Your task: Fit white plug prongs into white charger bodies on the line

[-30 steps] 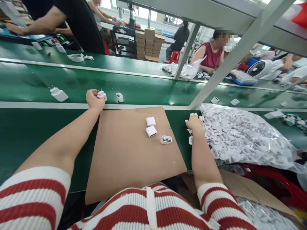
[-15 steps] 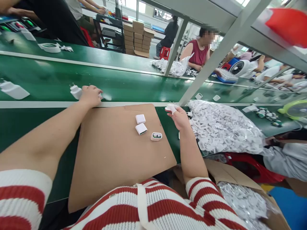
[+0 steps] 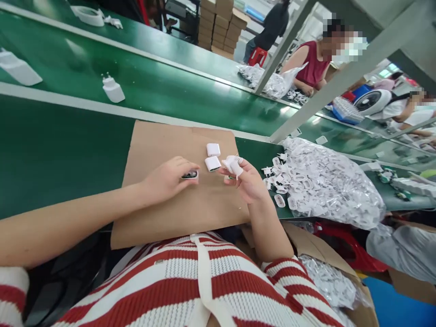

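My left hand is closed around a white charger housing, whose open end shows dark parts inside. My right hand pinches a white plastic plug cap and faces the left hand over the cardboard sheet. Two more white charger housings lie between and just beyond the hands: one at the back, and one nearer with its open end turned toward me. A bit of green shows beneath my right fingers; most of what it belongs to is hidden.
On the right, a clear bag spills white plug caps onto the green bench. A white plug adapter lies on the green conveyor beyond the cardboard. A slanted metal post rises at the right; a co-worker sits across.
My left hand has come back from the conveyor to the cardboard, now holding a charger housing. My right hand has moved left over the cardboard with the plug cap. The view has tilted.
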`<state>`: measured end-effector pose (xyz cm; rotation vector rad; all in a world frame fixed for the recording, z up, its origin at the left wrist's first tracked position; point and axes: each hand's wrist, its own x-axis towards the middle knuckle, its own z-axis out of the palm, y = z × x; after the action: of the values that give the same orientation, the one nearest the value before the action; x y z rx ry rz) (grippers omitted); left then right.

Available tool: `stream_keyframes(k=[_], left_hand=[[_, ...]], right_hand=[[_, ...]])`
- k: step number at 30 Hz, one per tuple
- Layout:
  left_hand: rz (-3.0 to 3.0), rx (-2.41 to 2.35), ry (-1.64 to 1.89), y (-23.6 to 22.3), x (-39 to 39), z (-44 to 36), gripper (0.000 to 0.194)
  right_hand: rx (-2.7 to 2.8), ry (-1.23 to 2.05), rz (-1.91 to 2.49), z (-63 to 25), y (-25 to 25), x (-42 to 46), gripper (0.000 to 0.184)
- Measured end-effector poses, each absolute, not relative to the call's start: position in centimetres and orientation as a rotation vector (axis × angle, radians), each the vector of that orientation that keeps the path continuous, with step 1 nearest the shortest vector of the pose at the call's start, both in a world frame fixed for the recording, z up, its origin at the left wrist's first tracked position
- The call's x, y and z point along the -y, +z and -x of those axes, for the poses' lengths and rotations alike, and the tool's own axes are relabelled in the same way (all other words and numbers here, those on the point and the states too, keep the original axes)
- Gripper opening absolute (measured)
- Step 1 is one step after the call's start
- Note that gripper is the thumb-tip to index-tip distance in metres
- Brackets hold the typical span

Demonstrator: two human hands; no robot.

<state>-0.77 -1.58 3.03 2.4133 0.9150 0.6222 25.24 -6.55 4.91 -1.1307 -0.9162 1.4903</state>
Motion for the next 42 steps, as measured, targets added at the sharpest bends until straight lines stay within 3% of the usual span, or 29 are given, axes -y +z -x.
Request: stream_keyframes(k=[4,9,15,21,28,30,34,36,39,42], left_hand=[[-2.138,-0.926,0.692,0.6,3.8,0.5,0.049],[-2.007,-0.850,0.743,-0.3,3.2,0.8,0.031],[-1.967,-0.832,0.768,-0.3,3.4,0.7,0.027],[-1.963,-0.827,0.771,-0.5,3.3,0.6,0.025],[-1.978,-0.883,0.758,-0.3,3.5,0.6,0.028],[-1.998,-0.891,0.759,-0.1,3.5,0.5,0.030],[-1.970,-0.972,0.660,0.7,3.2,0.6,0.037],[-1.846,-1.109,0.612,1.5,2.7,1.0,0.040],[-1.670,-1.350,0.702,3.1,0.9,1.5,0.045],[-1.700,-1.580,0.804,4.2,-3.1,1.8,0.042]], right_hand=[[1.219,1.120,1.316,-22.0,3.7,8.3,0.029],[1.656,0.689,1.393,-19.9,2.6,9.0,0.018],[1.917,0.333,1.365,-18.8,1.7,8.9,0.020],[2.142,0.163,1.421,-18.6,3.9,9.3,0.025],[2.048,0.128,1.597,-18.1,2.2,9.1,0.014],[1.994,0.129,1.598,-17.8,1.5,9.5,0.017],[1.929,0.107,1.446,-19.7,0.8,10.9,0.048],[1.827,-0.032,1.474,-22.6,0.2,12.1,0.054],[1.572,-0.253,1.840,-27.9,-1.3,14.3,0.055],[1.476,-0.249,2.222,-32.1,-3.0,15.3,0.063]])
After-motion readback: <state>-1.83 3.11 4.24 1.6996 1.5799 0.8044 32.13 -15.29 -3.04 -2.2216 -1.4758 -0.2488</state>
